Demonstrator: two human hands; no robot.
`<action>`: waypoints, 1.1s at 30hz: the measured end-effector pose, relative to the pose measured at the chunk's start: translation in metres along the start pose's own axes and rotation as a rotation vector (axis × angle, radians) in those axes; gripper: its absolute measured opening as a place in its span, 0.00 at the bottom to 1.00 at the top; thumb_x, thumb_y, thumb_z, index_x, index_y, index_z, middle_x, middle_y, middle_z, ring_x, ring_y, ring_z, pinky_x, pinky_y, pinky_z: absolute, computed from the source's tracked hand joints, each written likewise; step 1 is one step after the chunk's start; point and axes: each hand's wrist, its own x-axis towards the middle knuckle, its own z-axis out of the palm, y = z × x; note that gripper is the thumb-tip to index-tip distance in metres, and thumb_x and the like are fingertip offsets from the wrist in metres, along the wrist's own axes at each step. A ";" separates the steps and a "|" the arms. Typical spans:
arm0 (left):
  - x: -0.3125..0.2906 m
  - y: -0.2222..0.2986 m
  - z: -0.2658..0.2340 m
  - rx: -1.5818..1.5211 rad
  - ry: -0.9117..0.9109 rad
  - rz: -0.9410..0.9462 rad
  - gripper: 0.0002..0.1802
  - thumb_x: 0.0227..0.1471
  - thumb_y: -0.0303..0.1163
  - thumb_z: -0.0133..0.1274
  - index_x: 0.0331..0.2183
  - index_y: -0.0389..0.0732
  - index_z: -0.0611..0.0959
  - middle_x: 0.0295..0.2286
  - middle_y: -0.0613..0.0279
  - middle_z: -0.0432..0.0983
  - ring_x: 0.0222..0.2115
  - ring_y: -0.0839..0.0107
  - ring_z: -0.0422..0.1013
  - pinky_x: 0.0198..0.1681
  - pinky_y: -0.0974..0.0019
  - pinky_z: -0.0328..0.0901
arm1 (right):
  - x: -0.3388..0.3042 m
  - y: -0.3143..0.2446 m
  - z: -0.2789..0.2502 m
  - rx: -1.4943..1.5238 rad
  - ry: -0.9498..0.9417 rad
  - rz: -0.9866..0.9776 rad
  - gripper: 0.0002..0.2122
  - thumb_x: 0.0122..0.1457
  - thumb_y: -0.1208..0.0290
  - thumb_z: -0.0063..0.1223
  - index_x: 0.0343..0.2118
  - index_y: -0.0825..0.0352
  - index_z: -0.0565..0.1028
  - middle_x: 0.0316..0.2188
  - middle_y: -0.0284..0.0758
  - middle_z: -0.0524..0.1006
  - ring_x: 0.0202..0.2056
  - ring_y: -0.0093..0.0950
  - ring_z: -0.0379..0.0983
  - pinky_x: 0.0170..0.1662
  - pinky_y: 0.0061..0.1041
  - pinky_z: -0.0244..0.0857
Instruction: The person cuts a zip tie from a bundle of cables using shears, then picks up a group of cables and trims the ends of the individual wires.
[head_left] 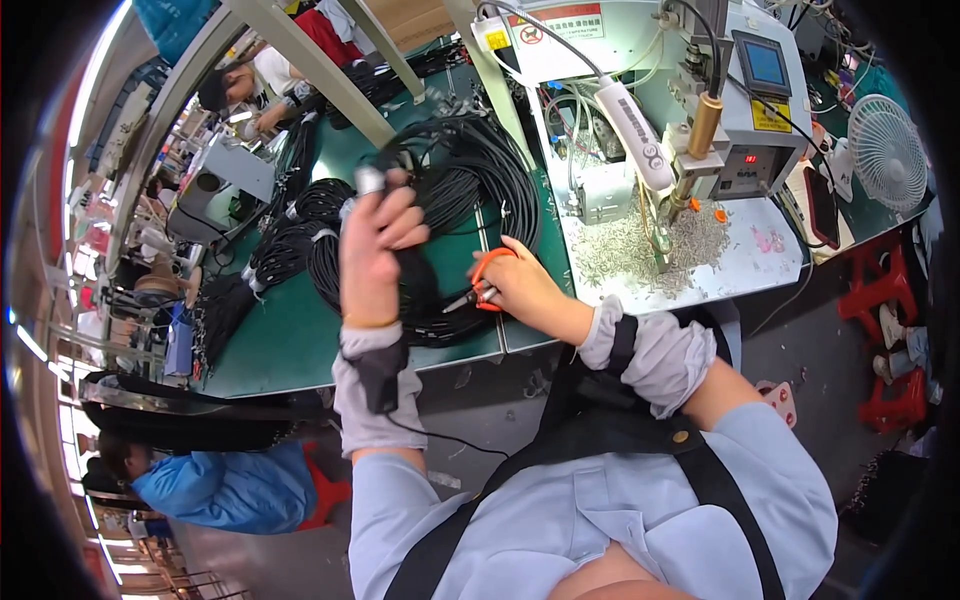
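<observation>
My left hand (378, 245) is raised over the coiled black cables, its fingers half curled and smeared by motion. A white patch (370, 180) shows at one fingertip; whether it is a cover or something held is unclear. My right hand (530, 285) grips a pair of orange-handled scissors (484, 294) near the front of the green table. Their metal blades point left, over the dark cables. A large coil of black cable (515, 195) lies behind both hands, and bundled black cables (275, 258) with pale ties lie to the left.
A bench machine (735, 120) with a small screen stands at the right. Many small metal pieces (640, 255) cover its white base. Farther right are a white fan (888, 152) and red stools (880, 290). A grey frame post (320, 70) rises behind the cables. Other people sit nearby.
</observation>
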 end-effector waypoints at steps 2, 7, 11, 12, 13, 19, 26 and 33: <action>-0.030 0.033 0.010 0.016 -0.083 0.148 0.13 0.55 0.36 0.35 0.34 0.37 0.69 0.12 0.74 0.53 0.09 0.84 0.48 0.14 0.77 0.47 | -0.004 -0.001 0.002 -0.006 0.030 0.020 0.06 0.43 0.71 0.54 0.26 0.64 0.73 0.32 0.33 0.75 0.43 0.28 0.68 0.54 0.36 0.49; -0.130 0.117 0.035 0.316 -0.249 0.650 0.10 0.53 0.30 0.36 0.35 0.35 0.68 0.13 0.73 0.53 0.11 0.82 0.50 0.17 0.78 0.48 | -0.003 -0.012 0.000 0.049 0.070 0.075 0.04 0.40 0.73 0.55 0.21 0.64 0.72 0.29 0.32 0.74 0.40 0.27 0.69 0.53 0.35 0.50; -0.174 0.140 -0.001 0.255 0.027 0.853 0.07 0.51 0.27 0.39 0.34 0.36 0.66 0.15 0.71 0.54 0.12 0.81 0.52 0.19 0.76 0.52 | -0.002 -0.016 -0.002 0.091 0.095 0.051 0.04 0.40 0.74 0.55 0.21 0.64 0.73 0.29 0.33 0.74 0.38 0.28 0.69 0.53 0.35 0.50; -0.171 0.140 -0.026 0.155 0.084 0.789 0.07 0.51 0.27 0.38 0.33 0.35 0.67 0.15 0.70 0.53 0.13 0.81 0.52 0.19 0.76 0.52 | -0.005 -0.012 -0.002 0.081 0.120 0.055 0.04 0.40 0.74 0.55 0.22 0.65 0.73 0.30 0.33 0.74 0.38 0.29 0.69 0.53 0.35 0.50; -0.172 0.137 -0.028 0.073 0.146 0.735 0.06 0.51 0.26 0.38 0.33 0.35 0.67 0.15 0.69 0.52 0.13 0.81 0.51 0.20 0.75 0.53 | -0.006 -0.010 -0.002 0.084 0.120 0.052 0.04 0.40 0.74 0.55 0.22 0.65 0.73 0.30 0.33 0.74 0.38 0.29 0.69 0.53 0.35 0.50; -0.144 0.007 -0.019 0.012 0.397 0.703 0.07 0.53 0.26 0.37 0.36 0.43 0.67 0.18 0.69 0.56 0.15 0.80 0.54 0.26 0.69 0.61 | 0.014 -0.073 -0.034 0.889 -0.017 0.301 0.05 0.48 0.75 0.52 0.29 0.68 0.71 0.34 0.36 0.74 0.40 0.29 0.70 0.45 0.23 0.60; -0.113 -0.024 0.018 0.085 0.487 0.686 0.16 0.52 0.26 0.43 0.44 0.36 0.65 0.27 0.61 0.67 0.28 0.71 0.64 0.39 0.64 0.62 | 0.019 -0.096 -0.006 0.812 -0.018 0.044 0.11 0.48 0.74 0.55 0.34 0.71 0.70 0.31 0.40 0.74 0.33 0.30 0.72 0.33 0.27 0.64; -0.162 0.073 -0.038 -0.028 0.312 0.771 0.16 0.53 0.28 0.42 0.44 0.32 0.64 0.30 0.60 0.65 0.28 0.72 0.64 0.36 0.70 0.64 | 0.001 -0.089 0.001 0.553 -0.003 -0.206 0.14 0.45 0.70 0.58 0.34 0.69 0.71 0.27 0.40 0.72 0.29 0.37 0.70 0.31 0.29 0.64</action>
